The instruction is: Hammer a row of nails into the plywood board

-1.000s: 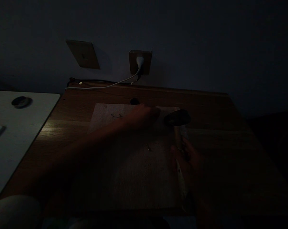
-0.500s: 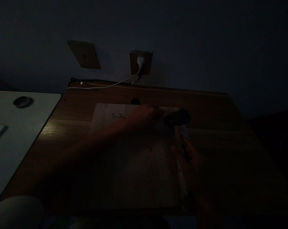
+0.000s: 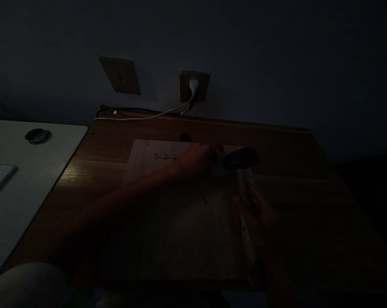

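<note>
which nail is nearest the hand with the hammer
The lone nail on the board, closest to the right hand; the others sit in a row near its far edge, farther left.

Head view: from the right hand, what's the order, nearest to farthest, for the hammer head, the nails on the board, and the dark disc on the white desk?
From the right hand:
1. Hammer head, directly ahead.
2. Nails, farther left on the board.
3. Dark disc, far left on the white desk.

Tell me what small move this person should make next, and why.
Probably a light tap: the hammer in the right hand has its head just beside the fingertips of the left hand, which are over the pale board. A gentle tap would spare those fingers, though the dim light hides whether they pinch a nail.
</note>
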Tool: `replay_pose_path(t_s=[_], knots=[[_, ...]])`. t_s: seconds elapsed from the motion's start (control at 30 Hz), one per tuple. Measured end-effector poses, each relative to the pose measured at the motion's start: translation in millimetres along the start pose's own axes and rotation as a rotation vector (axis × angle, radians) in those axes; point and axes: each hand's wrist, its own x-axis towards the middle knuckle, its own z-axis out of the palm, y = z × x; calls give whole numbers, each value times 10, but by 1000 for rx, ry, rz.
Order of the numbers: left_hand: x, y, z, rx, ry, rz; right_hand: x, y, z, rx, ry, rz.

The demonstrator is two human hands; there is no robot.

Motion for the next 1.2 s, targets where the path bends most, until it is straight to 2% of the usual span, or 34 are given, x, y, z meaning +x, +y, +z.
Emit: replay_pose_path(t_s=[0.17,0.3,0.73,0.87,0.93,1.03,1.13,1.2], knots=[[-13,23,-43,-15,-46,-50,1,-156,-10,-78,8,-55],[-12,15,-50,8,-76,-38,-3,-214,11,-116,23,-106],[-52,-7,-23,64,-43,-36,24,-203,120,-260,16,-141],[-46,-1,-16,80,-98,0,19,-207,96,-276,-14,-126],[-30,-8,-30,85,-118,46,6,-208,86,-271,-28,-132],[-55,-1,-122,180,-80,165,-29,-175,61,-226,-2,-91],[-231,70,-281,329,-51,408,-55,-89,-2,-173,77,-24],[-436,149,-367,377,-103,603,-55,-22,-59,-168,113,-11]])
